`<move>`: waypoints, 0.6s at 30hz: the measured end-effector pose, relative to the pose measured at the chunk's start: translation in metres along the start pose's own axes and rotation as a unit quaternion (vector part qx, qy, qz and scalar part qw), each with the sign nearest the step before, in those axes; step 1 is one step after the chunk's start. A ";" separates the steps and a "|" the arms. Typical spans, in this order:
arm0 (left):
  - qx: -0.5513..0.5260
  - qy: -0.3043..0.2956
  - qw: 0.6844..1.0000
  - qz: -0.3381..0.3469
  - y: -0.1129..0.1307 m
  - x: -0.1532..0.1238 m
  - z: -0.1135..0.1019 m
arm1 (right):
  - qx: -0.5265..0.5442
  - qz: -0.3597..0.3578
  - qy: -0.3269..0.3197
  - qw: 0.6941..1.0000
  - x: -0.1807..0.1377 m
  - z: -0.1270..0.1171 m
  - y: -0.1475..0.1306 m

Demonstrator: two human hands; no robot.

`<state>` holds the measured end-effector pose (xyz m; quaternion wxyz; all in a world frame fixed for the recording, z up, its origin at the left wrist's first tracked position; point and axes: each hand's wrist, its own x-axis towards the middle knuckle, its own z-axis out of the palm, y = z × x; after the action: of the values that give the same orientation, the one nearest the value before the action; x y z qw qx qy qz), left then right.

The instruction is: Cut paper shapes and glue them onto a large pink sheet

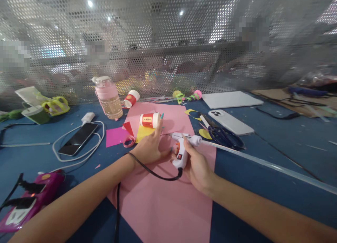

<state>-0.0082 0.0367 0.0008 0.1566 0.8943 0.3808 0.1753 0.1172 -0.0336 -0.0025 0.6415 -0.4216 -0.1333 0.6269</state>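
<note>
My right hand (198,165) is wrapped round the handle of a white hot glue gun (181,153), its nozzle pointing left. A long clear glue stick (263,163) sticks out of its back end toward the right. My left hand (149,146) is open over the pink paper (168,204), one finger stretched up beside the end of a red and white paper cup (149,120). Whether that finger touches the cup I cannot tell. The cup lies on its side, partly over a yellow paper piece (143,133). The gun's black cord (158,176) crosses my left wrist.
Scissors (226,137) and a white phone (231,122) lie right of the paper. Leftward are a magenta sheet (114,137), a black phone (79,139) with a white cable, a pink bottle (107,97) and a purple power strip (34,199). A perforated metal screen (163,35) rises behind.
</note>
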 end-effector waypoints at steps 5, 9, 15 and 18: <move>0.010 -0.005 1.000 -0.011 0.002 0.001 -0.001 | 0.009 -0.035 0.031 0.999 0.003 -0.003 -0.001; 0.004 -0.001 1.000 -0.018 0.001 0.001 0.000 | 0.010 -0.035 0.022 0.999 0.003 -0.003 -0.002; -0.021 0.007 1.000 0.000 -0.002 0.001 0.001 | -0.006 0.023 -0.008 1.000 -0.003 0.003 -0.001; -0.020 0.007 1.000 -0.007 -0.001 0.000 -0.001 | -0.012 0.030 -0.027 0.999 -0.003 0.006 0.001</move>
<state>-0.0091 0.0378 0.0008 0.1728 0.8872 0.3842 0.1883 0.1122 -0.0344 0.0014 0.6135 -0.4160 -0.1447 0.6555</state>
